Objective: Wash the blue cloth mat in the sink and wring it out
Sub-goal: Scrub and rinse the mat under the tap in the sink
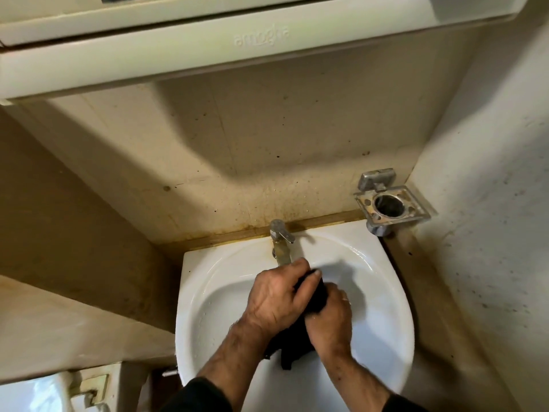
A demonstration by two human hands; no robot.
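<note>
Both hands clench the dark, bunched cloth mat (315, 301) over the white sink (383, 295): left hand (276, 295) at 10 o'clock, right hand (329, 319) at 4. The tap (280, 242) stands just beyond at 12; the bowl is bare at 3. Stained walls crowd close.
</note>
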